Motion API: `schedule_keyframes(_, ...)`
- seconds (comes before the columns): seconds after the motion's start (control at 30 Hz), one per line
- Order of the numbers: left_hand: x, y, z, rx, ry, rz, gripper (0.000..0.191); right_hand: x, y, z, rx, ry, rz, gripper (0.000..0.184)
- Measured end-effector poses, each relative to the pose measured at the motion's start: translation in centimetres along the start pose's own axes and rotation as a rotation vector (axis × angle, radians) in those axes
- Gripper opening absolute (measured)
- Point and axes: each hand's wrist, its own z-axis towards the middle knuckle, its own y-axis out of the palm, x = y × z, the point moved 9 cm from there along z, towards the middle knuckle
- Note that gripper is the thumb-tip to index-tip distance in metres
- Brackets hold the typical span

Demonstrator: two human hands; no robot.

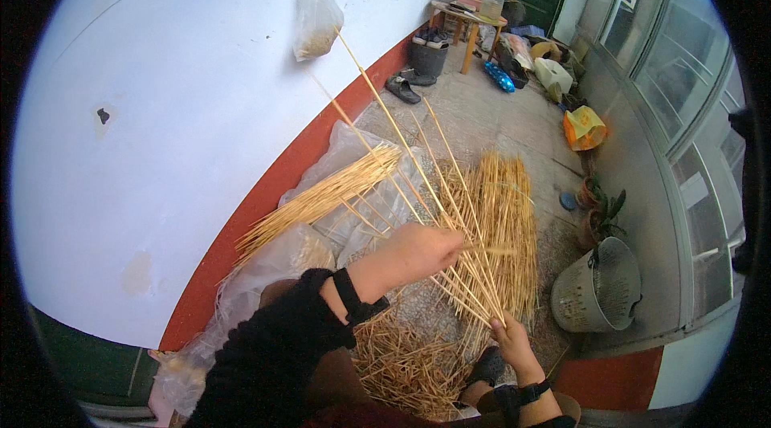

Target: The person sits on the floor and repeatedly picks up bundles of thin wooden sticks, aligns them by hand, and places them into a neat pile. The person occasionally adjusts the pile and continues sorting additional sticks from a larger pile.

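My right hand (513, 337) grips the lower ends of several long, dry straw stalks (415, 178), which fan out up and to the left. My left hand (424, 252) is closed across the fan, and a short blurred piece of straw (493, 251) sticks out to the right of its fingers. Beyond the hands lies a thick bundle of straw (509, 211) on the floor. A second, neater bundle of stalks (319, 199) rests on clear plastic sheeting (313, 166) to the left. Below my hands is a loose heap of short straw pieces (403, 362).
A white wall (150, 127) with a red base runs along the left. On the right stand a grey perforated basket (578, 295) and potted plants (593, 223) by a glazed partition. Farther back are shoes (402, 89), a cluttered small table (470, 13) and an orange-yellow bag (584, 128).
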Motion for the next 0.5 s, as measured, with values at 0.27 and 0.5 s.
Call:
schedule_keyframes(0.27,4.7,7.9,-2.0,-0.474,0.108,-0.123,0.017,0.1,1.8,0.1,-0.044,0.002,0.244,0.022)
schedule_keyframes(0.5,2.5,4.7,-1.5,-0.159,-0.204,-0.700,0.033,-0.5,1.0,0.0,-0.037,0.119,0.367,0.028)
